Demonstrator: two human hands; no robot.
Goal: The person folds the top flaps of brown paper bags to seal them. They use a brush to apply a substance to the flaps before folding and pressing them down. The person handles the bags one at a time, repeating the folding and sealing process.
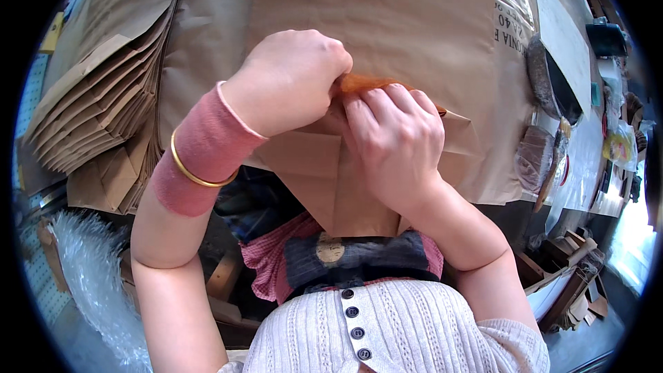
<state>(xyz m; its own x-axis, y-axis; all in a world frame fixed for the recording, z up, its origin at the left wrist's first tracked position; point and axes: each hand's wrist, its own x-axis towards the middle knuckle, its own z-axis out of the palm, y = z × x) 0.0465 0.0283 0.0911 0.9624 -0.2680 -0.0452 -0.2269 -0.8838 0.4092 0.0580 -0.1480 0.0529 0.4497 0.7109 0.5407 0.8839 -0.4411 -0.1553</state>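
My left hand (293, 76) is closed in a fist, its fingers turned down and mostly hidden. From it a strip of thin, fuzzy orange material (373, 84) runs to the right. My right hand (397, 138) curls its fingers over that strip, close beside the left fist. Underneath both hands lies a folded brown paper bag (311, 173), its lower end hanging past the table edge toward my lap. The fingertips of both hands are out of sight. A pink cuff and a thin gold bangle circle my left forearm.
A thick stack of brown paper bags (117, 90) fans out at the left. Brown paper (373, 14) covers the table. A dark, curved, rough holder (545, 76) and a brush (563, 135) lie right. Clear plastic strips (97, 283) hang lower left; cardboard scraps (583, 297) sit lower right.
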